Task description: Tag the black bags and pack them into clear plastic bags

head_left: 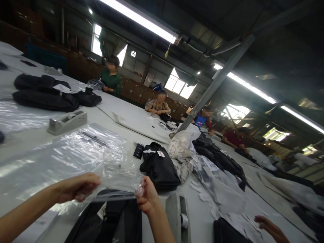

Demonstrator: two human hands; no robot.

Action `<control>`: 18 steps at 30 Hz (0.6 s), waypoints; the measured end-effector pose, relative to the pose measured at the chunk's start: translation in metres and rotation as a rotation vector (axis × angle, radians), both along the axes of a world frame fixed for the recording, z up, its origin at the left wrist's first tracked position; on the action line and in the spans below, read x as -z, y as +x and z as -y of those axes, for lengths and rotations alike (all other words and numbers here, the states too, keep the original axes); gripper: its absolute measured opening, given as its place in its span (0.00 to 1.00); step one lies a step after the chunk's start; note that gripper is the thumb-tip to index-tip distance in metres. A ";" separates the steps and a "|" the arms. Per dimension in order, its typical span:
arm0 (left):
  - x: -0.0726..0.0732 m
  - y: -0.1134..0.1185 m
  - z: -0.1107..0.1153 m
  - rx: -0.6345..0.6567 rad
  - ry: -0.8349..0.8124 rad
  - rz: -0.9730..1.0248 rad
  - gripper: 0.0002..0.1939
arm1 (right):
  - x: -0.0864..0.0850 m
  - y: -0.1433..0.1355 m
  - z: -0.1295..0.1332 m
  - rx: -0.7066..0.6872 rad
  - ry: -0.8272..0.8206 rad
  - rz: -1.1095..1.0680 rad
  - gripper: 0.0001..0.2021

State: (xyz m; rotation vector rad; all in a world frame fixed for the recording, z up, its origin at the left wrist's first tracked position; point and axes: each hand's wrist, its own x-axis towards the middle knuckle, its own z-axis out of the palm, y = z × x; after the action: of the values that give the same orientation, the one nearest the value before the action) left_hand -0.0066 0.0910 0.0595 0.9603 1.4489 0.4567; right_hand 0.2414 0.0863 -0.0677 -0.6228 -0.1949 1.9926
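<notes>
My left hand (77, 187) pinches the near edge of a clear plastic bag (83, 152) that lies spread over the grey table (131, 118). My right hand (146, 195) grips the same bag's right corner, the film crumpled between its fingers. Below both hands a black bag (111, 219) with straps lies partly under the bag's open edge. The bag's inside looks empty.
A grey tape dispenser (67, 122) stands left, another (178, 212) right of my right hand. A black bag (159, 167) with white tags, a sack of labels (181, 143) and black bags (43, 94) lie about. Several people sit along the far side; another person's hand (270, 227) rests bottom right.
</notes>
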 end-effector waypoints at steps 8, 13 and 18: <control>-0.094 0.075 -0.083 0.182 0.842 -0.326 0.26 | -0.082 0.066 -0.045 0.408 0.275 0.236 0.19; -0.076 0.076 -0.092 0.616 1.017 -0.445 0.14 | -0.051 0.073 -0.042 0.828 0.956 1.165 0.16; 0.028 0.017 -0.061 1.034 0.856 -0.585 0.08 | 0.063 0.008 -0.009 0.408 0.967 1.237 0.08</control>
State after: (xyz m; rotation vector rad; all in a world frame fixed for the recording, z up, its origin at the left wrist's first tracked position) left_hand 0.0106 0.1518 0.0311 2.4969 0.9940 -0.0310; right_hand 0.2489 0.0952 -0.1302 -1.0170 -1.5096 0.7047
